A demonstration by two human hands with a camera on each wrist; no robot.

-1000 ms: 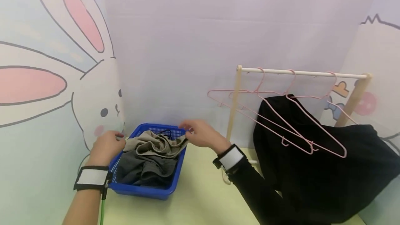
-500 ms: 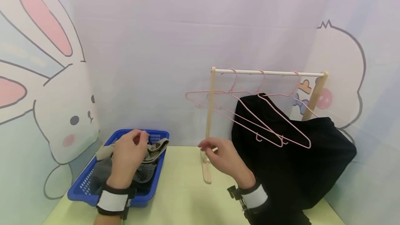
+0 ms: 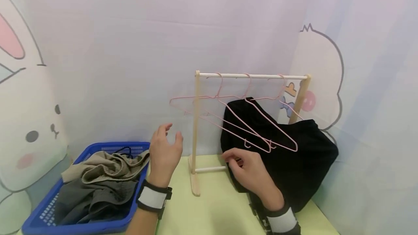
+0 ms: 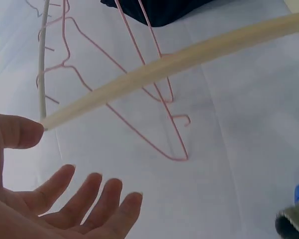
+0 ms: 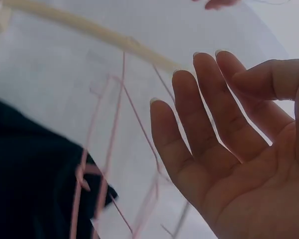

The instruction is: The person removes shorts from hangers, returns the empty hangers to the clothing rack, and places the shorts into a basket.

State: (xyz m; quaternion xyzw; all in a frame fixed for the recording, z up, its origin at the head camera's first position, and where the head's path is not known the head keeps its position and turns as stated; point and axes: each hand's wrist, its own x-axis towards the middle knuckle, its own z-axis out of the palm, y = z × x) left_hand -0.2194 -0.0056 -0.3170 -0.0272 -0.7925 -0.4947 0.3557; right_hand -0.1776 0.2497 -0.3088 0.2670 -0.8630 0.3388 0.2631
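Note:
My left hand (image 3: 164,155) is raised just right of the blue basket, thumb and fingers spread and holding nothing. In the left wrist view its thumb overlaps the lower end of the wooden post (image 4: 144,74). My right hand (image 3: 249,171) is in front of the black garment (image 3: 303,162), also holding nothing; the right wrist view shows its fingers (image 5: 209,94) nearly straight. Several pink hangers (image 3: 222,81) hang from the white bar (image 3: 258,76) of a small rack. The black garment hangs at the rack's right, behind the bare hangers.
The blue basket (image 3: 89,226) stands at the left on the pale green tabletop (image 3: 209,209). Inside lie a khaki garment (image 3: 109,166) and a dark grey garment (image 3: 94,198). A rack foot (image 3: 195,184) rests between the basket and my right hand. Printed cloth walls surround the table.
Both hands have left the basket, where they were at the khaki garment's edges, and moved right towards the rack. The left hand's fingers have spread. The head view has turned right.

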